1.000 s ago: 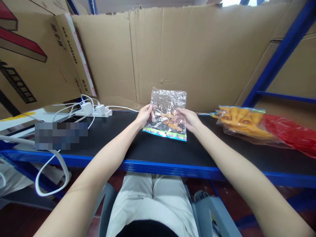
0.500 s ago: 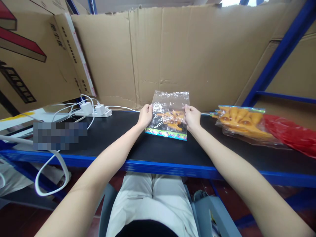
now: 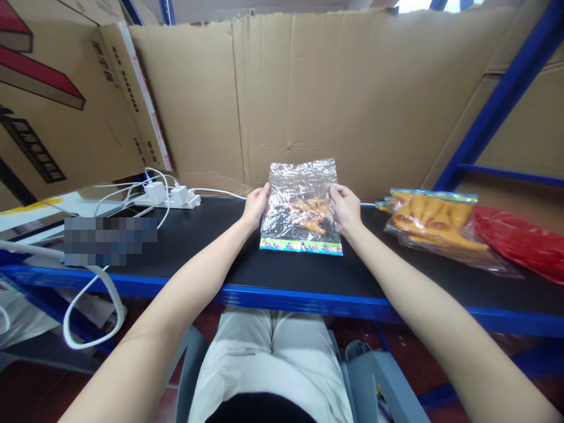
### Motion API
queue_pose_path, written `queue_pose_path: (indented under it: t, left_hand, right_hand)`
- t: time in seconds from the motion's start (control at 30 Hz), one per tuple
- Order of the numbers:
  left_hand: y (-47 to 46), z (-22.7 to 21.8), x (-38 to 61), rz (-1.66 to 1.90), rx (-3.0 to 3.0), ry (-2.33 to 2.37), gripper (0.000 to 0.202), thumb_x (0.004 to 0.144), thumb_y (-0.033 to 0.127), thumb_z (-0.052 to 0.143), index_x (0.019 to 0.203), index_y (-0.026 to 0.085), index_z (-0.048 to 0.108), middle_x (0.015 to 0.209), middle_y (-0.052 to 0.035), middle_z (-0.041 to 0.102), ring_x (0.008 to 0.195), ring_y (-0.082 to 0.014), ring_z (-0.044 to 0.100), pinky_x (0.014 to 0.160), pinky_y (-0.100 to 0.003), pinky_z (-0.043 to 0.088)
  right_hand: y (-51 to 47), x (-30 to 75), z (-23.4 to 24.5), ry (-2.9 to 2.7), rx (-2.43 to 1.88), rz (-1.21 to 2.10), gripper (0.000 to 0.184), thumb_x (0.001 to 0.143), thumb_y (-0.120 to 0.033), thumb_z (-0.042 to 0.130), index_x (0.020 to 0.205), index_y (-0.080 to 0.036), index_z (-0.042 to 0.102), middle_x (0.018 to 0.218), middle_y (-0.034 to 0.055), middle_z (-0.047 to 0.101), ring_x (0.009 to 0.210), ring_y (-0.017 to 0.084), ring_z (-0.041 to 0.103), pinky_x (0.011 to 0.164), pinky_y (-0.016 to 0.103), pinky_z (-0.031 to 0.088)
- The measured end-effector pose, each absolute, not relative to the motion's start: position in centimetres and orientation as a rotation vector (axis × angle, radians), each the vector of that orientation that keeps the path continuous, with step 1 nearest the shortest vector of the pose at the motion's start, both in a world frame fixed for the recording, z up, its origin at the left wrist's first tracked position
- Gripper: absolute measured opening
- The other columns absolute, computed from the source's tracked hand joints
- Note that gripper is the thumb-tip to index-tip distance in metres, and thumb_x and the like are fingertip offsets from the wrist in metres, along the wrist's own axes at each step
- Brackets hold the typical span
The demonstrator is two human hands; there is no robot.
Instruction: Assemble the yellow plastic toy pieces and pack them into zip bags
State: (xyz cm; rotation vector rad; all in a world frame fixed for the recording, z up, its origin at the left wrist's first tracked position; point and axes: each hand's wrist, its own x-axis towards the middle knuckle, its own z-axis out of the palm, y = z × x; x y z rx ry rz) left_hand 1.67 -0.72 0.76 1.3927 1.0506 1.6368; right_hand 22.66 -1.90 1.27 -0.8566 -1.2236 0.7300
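Note:
I hold a clear plastic bag with a colourful printed strip along its bottom edge, upright over the black shelf top. Several small orange toy pieces lie bunched in the middle of the bag. My left hand pinches the bag's left edge, fingers closed on the film. My right hand grips the right edge in the same way. The bag is stretched flat between the two hands.
A pile of filled bags with orange toys lies to the right, with red plastic beyond it. A white power strip with chargers and cables sits at the back left. Cardboard sheets wall the back; a blue shelf post rises at right.
Both hands shifted from the bag's middle to its side edges and pulled it taut. The bag now stands flatter and slightly lower, its printed strip level.

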Motion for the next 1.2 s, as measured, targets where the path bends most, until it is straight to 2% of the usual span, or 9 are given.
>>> queue_pose_path:
  t: [0.13,0.3,0.37,0.43,0.53,0.63,0.93,1.1,1.2]
  left_hand:
    - [-0.4,0.5,1.6,1.654,1.355,1.019,0.022,0.081,0.031,0.055,0.065,0.017,0.048,0.048,0.0072,0.039,0.038,-0.0046,0.033,0.04,-0.019,0.027]
    - [-0.4,0.6,1.7,1.671,1.4,0.981,0.01,0.083,0.029,0.052,0.081,0.019,0.05,0.043,0.0086,0.042,0.033,-0.0058,0.036,0.039,-0.019,0.028]
    - [-0.4,0.8,1.7,1.69,1.423,0.982,0.012,0.084,0.032,0.051,0.088,0.02,0.051,0.04,0.0091,0.039,0.032,-0.0065,0.036,0.04,-0.019,0.03]
    - [-0.2,1.1,1.5,1.731,1.426,0.999,0.018,0.084,0.037,0.051,0.092,0.021,0.053,0.041,0.0088,0.037,0.032,-0.0065,0.037,0.042,-0.02,0.032]
    - [0.2,1.6,1.0,1.802,1.4,1.044,0.024,0.083,0.042,0.051,0.093,0.02,0.054,0.048,0.0068,0.041,0.036,-0.006,0.04,0.043,-0.02,0.034]
    - [0.8,2.2,0.3,1.865,1.375,1.096,0.021,0.085,0.039,0.049,0.091,0.02,0.054,0.052,0.0062,0.044,0.034,-0.0039,0.037,0.04,-0.019,0.032]
    - [2.3,2.7,0.1,1.961,1.465,1.196,0.013,0.086,0.029,0.047,0.082,0.018,0.052,0.047,0.0074,0.037,0.031,-0.0047,0.034,0.035,-0.017,0.026]
    - [3.0,2.4,0.2,1.941,1.546,1.325,0.015,0.087,0.031,0.044,0.086,0.018,0.051,0.051,0.0051,0.042,0.041,-0.008,0.045,0.045,-0.019,0.037]
    - [2.6,2.1,1.1,1.924,1.716,1.416,0.025,0.088,0.036,0.043,0.106,0.018,0.046,0.075,-0.0033,0.058,0.07,-0.015,0.06,0.068,-0.029,0.047]
  right_hand:
    - [-2.0,22.4,1.3,-1.171,-0.842,0.78,0.035,0.068,-0.042,0.063,0.096,-0.02,0.061,0.045,-0.0093,0.041,0.035,0.005,0.032,0.034,0.019,0.026]
    - [-2.4,22.4,1.5,-1.116,-0.871,0.873,0.036,0.07,-0.031,0.061,0.105,-0.019,0.06,0.039,-0.0122,0.033,0.029,0.004,0.021,0.03,0.018,0.016]
    - [-2.5,22.4,1.6,-1.11,-0.864,0.906,0.035,0.072,-0.029,0.06,0.106,-0.02,0.059,0.036,-0.013,0.03,0.028,0.004,0.019,0.029,0.018,0.015]
    - [-2.5,22.4,1.6,-1.114,-0.858,0.925,0.032,0.071,-0.031,0.06,0.102,-0.02,0.059,0.036,-0.0131,0.03,0.026,0.004,0.02,0.028,0.018,0.016]
    - [-2.4,22.5,1.5,-1.162,-0.853,0.949,0.025,0.069,-0.038,0.064,0.084,-0.019,0.059,0.037,-0.0109,0.036,0.027,0.005,0.027,0.028,0.019,0.023]
    - [-2.3,22.5,1.3,-1.263,-0.886,0.978,0.031,0.067,-0.048,0.064,0.07,-0.018,0.055,0.04,-0.0081,0.041,0.03,0.006,0.033,0.031,0.02,0.027]
    - [-2.1,22.0,1.1,-1.301,-1.038,0.64,0.026,0.073,-0.041,0.06,0.07,-0.016,0.056,0.048,-0.005,0.043,0.043,0.007,0.038,0.043,0.02,0.03]
    - [-2.6,22.2,1.5,-1.31,-1.036,0.598,0.026,0.074,-0.041,0.059,0.071,-0.015,0.057,0.054,-0.0039,0.046,0.046,0.007,0.038,0.048,0.021,0.032]
    - [-2.3,22.6,1.5,-1.275,-1.037,0.517,0.029,0.075,-0.043,0.057,0.071,-0.015,0.057,0.056,-0.0034,0.047,0.047,0.007,0.04,0.049,0.021,0.033]
